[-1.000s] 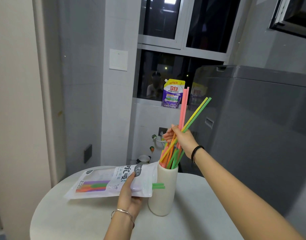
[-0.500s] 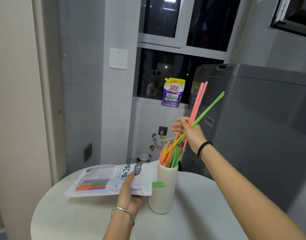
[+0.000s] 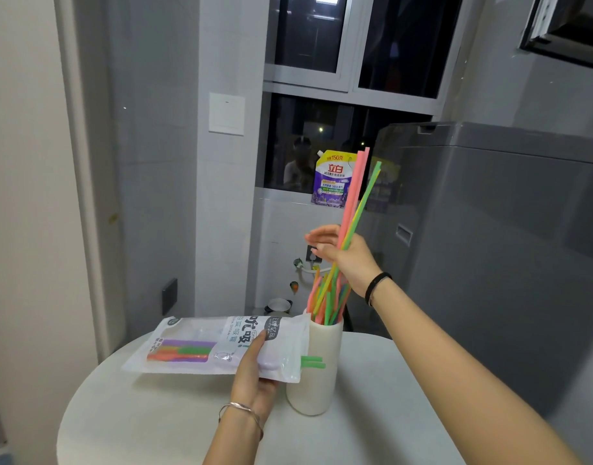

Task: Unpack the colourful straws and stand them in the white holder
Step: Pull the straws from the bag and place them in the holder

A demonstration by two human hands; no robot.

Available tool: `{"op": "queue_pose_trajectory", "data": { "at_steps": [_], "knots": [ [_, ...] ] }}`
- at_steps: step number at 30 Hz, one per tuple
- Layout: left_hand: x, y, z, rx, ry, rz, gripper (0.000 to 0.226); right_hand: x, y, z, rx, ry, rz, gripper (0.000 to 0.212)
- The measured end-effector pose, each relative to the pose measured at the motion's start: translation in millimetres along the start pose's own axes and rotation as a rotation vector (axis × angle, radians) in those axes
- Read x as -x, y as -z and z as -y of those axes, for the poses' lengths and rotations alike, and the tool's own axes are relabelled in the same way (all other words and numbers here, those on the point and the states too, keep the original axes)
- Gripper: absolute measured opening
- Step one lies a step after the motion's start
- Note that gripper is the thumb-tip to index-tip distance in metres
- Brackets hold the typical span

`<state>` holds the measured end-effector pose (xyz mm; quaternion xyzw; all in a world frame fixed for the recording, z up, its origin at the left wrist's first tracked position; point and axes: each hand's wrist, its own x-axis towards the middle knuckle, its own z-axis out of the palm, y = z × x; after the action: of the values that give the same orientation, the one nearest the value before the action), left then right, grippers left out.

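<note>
A white holder (image 3: pixel 313 391) stands on the round white table (image 3: pixel 147 414) with several colourful straws in it. My right hand (image 3: pixel 350 263) hovers above its mouth and holds a bunch of pink, yellow and green straws (image 3: pixel 355 196). Their lower ends dip among the straws in the holder, their tops rise well above my hand, and my fingers stretch out to the left. My left hand (image 3: pixel 254 367) grips the white straw packet (image 3: pixel 207 347) flat over the table, beside the holder. Two green straws (image 3: pixel 313 362) poke out of its open right end.
A grey appliance (image 3: pixel 489 246) stands close on the right behind the table. A detergent pouch (image 3: pixel 333 179) sits on the window ledge beyond. A white wall and pillar close off the left side.
My right hand has shifted a little left, and the held straws have swung from leaning right to nearly upright. The packet and my left hand stay put.
</note>
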<state>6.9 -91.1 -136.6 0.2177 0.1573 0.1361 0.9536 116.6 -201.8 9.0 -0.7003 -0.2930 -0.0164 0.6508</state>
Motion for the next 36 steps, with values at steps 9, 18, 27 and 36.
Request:
{"op": "queue_pose_trajectory", "data": {
  "at_steps": [9,18,27,36],
  "knots": [
    [-2.3,1.1,1.2,0.023,0.033,0.004,0.017,1.5,-5.4,-29.3,-0.06,-0.036,-0.136,0.02],
    [-1.2,0.1,1.9,0.025,0.03,-0.008,0.032,0.0,-0.5,-27.1,0.114,-0.029,-0.068,0.017],
    [-1.1,2.8,-0.3,0.021,0.034,-0.01,0.021,2.5,6.1,-16.6,0.212,-0.105,-0.002,0.026],
    [-0.6,4.5,-2.8,-0.009,0.04,0.007,0.014,17.6,14.0,-11.0,0.592,0.07,0.048,0.063]
  ]
}}
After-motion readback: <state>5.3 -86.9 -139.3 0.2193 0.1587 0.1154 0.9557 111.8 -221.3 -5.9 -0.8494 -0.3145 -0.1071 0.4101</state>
